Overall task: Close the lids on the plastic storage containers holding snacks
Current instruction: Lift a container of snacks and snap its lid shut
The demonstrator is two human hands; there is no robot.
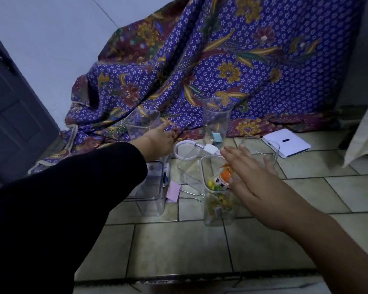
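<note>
Several clear plastic containers stand on the tiled floor. The nearest one, a snack container (pixel 218 206), is lidless and holds colourful candies and an orange-and-white packet. My right hand (pixel 251 177) hovers flat over its right rim, fingers spread, holding nothing. My left hand (pixel 159 139) in a black sleeve reaches toward an empty square container (pixel 141 122) at the back left, index finger near its rim. A tall container (pixel 215 122) with small blue and white items stands behind. More clear containers sit at the left (pixel 151 187), centre (pixel 189 168) and right (pixel 261 149).
A purple floral cloth (pixel 221 60) drapes the back. A white flat lid-like slab (pixel 286 142) lies at the right on the tiles. A pink binder clip (pixel 174 190) and a white cable with plug (pixel 208 148) lie among the containers. A dark door (pixel 13 115) stands at the left.
</note>
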